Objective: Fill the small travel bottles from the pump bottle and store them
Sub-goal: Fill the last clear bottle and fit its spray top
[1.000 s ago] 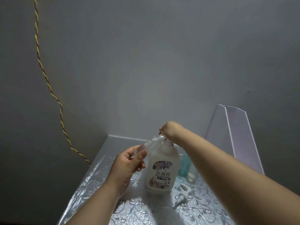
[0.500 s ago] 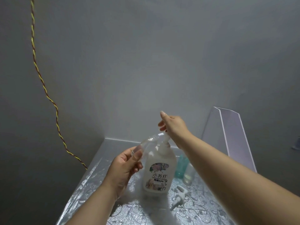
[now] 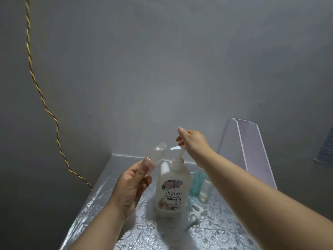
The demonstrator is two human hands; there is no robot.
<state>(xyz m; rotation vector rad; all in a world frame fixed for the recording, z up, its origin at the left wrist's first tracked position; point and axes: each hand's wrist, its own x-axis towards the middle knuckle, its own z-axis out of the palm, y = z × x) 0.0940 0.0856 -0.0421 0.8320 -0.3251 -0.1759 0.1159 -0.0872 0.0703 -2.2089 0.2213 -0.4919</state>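
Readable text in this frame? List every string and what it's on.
"小苏打": on the front label of the pump bottle.
Smaller print under it on the same label: too small and blurred to read.
On the travel bottle, teal bottle and clear bottle: no text visible.

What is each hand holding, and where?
Left hand grips the small clear bottle by its lower end; right hand holds nothing, poised at the pump head.

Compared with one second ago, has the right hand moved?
Yes. The right hand has risen, judged against the standing pump bottle.
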